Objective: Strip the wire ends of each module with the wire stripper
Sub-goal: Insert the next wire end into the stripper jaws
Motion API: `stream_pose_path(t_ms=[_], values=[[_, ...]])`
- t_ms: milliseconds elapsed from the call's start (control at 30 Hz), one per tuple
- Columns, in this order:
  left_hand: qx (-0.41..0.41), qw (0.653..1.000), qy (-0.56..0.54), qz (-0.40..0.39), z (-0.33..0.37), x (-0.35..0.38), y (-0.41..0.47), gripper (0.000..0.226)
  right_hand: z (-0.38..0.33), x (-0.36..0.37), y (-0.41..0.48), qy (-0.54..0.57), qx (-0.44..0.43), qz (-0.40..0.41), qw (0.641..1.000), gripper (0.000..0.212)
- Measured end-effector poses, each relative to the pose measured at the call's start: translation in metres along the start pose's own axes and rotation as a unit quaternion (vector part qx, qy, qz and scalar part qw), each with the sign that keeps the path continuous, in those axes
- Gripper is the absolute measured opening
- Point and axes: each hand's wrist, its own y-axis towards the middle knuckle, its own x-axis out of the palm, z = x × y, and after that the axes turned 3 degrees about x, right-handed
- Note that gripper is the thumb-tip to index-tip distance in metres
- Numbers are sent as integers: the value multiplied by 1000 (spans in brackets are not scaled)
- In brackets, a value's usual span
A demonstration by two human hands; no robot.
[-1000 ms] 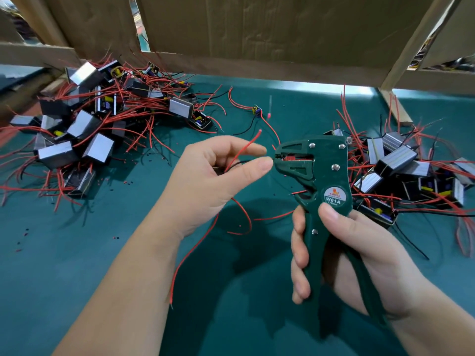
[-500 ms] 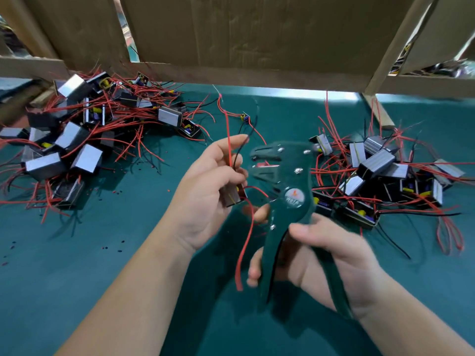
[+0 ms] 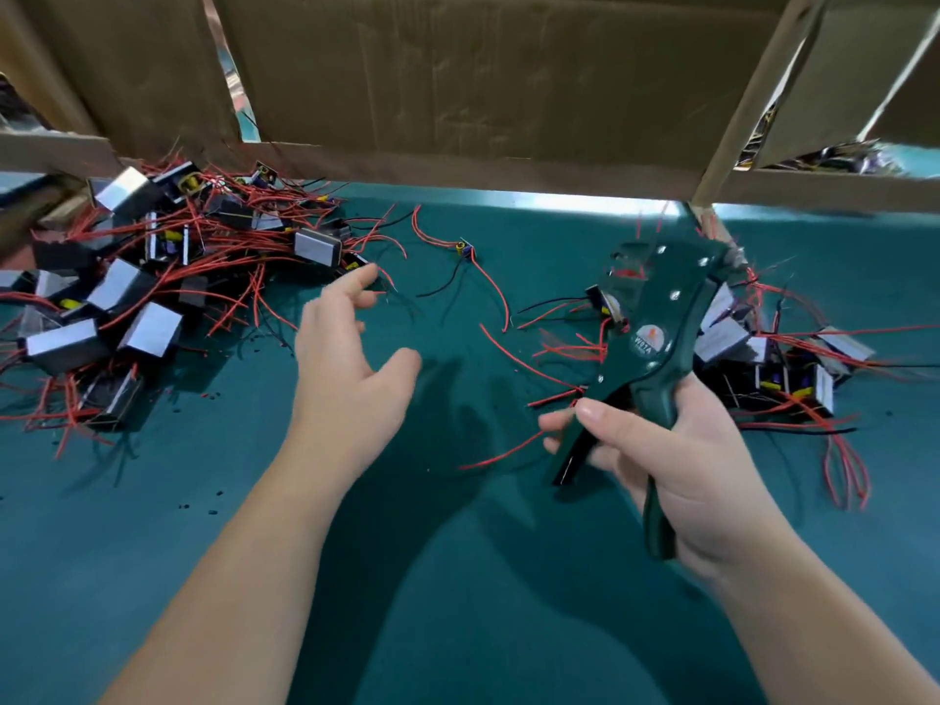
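The left hand [image 3: 351, 368] hovers empty, fingers spread, beside the tangled modules [image 3: 152, 328] at the far left corner of the tabletop [image 3: 152, 552]; the right hand [image 3: 666, 465] clasps the wire stripper [image 3: 656, 318] near the right edge. Snarled red wires [image 3: 224, 277] may drag neighbouring modules along if one is lifted

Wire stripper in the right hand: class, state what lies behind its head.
Behind the wire stripper, a pile of modules with red wires lies on the green mat. The tool covers part of that pile.

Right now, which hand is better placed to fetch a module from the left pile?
Left: the left hand is empty beside that red-wired pile; the right hand grips the green wire stripper.
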Motion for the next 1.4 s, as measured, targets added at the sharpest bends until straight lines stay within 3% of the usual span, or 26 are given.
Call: stream_pose_path(t_ms=[133,233,367,533,700,867,967,1067,1100,1167,1267,1333,1400], values=[[-72,966,242,59,-15,-9,8,65,2,2,-2,61,49,-7,997,30],[-122,929,341,78,-30,-20,13,62,1,3,0,91,66,-15,994,43],[-178,906,376,80,-44,-37,21,61,-2,5,6,165,102,-28,981,51],[-186,899,390,80,-47,-42,23,60,-5,-1,7,194,134,-42,971,36],[-157,907,384,77,-46,-42,26,61,-7,-1,5,212,63,-88,971,48],[-87,958,266,66,-34,-35,27,63,-12,-6,1,240,67,-197,948,81],[-17,982,179,61,-20,-30,22,65,-12,-8,1,256,104,-245,929,83],[124,981,139,59,-5,-28,13,35,-9,-9,7,139,148,-211,956,96],[175,975,129,50,-3,-28,11,26,-8,-7,6,174,152,-238,943,92],[237,969,68,6,-2,-27,6,33,-9,4,-1,275,139,-306,901,77],[141,970,-165,-109,5,-28,3,50,-5,9,0,276,154,-296,901,72],[21,939,-292,-179,8,-31,7,58,0,10,1,246,187,-263,914,81],[-43,902,-369,-222,6,-36,11,58,4,13,3,241,234,-237,912,83]])
